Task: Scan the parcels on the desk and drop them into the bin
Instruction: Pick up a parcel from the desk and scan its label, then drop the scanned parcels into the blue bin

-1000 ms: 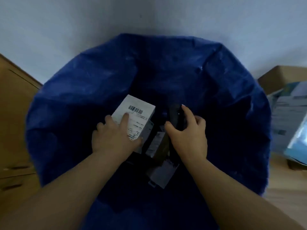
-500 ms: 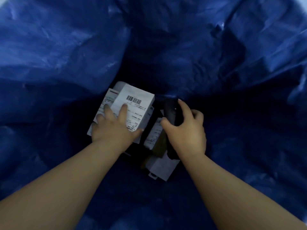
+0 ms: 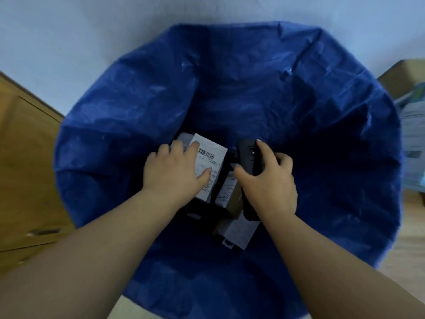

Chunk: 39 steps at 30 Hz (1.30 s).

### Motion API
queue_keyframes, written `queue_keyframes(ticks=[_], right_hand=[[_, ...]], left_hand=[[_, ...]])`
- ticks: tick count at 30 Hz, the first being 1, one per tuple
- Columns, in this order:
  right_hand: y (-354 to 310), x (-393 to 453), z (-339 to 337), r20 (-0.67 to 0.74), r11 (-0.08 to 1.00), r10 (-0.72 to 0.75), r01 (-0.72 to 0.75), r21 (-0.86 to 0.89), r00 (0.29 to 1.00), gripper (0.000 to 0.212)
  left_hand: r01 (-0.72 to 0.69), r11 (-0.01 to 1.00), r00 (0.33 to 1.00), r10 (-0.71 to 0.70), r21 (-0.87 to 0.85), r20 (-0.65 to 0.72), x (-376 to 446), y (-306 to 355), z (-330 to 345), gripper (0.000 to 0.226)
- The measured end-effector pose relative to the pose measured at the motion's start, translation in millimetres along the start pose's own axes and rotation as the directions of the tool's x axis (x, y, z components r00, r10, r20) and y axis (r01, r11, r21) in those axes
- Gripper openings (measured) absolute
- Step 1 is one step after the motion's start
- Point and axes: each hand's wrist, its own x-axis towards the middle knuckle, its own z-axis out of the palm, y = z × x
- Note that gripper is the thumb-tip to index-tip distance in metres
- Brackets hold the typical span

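Note:
A large blue bin bag fills the view. At its bottom lies a white parcel with a barcode label, on top of another white parcel. My left hand rests on the labelled parcel's left part, fingers and thumb lying flat on its top face. My right hand grips a black handheld scanner just right of that parcel, inside the bin. Beneath the scanner lie a brown box with a white label and a white package.
A wooden cabinet with drawer handles stands to the left of the bin. A cardboard box and stacked papers sit at the right edge. A pale wall is behind the bin.
The view dipped into the bin, then pulled back out. My left hand slid toward the parcel's left side and now lies flat on it. My right hand still holds the scanner.

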Motion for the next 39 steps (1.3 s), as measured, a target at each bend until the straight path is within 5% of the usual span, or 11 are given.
queue_keyframes(ticks=[8, 17, 32, 39], right_hand=[[-63, -79, -103, -0.250, 0.989, -0.042, 0.076, 0.128, 0.967, 0.069], [-62, -168, -244, -0.524, 0.966, -0.015, 0.148, 0.212, 0.852, 0.069], [128, -296, -408, -0.788, 0.961, 0.261, -0.075, 0.265, 0.558, 0.068], [242, -344, -487, -0.837, 0.958, 0.286, -0.133, 0.253, 0.466, 0.069]], left_hand=[[-0.158, 0.986, 0.958, 0.164, 0.045, -0.237, -45, 7, -136, 0.073], [-0.509, 0.853, 0.748, 0.505, 0.116, -0.431, -105, 82, -254, 0.067], [-0.787, 0.590, 0.452, 0.750, 0.180, -0.482, -204, 324, -303, 0.067], [-0.824, 0.539, 0.386, 0.759, 0.174, -0.524, -262, 462, -307, 0.066]])
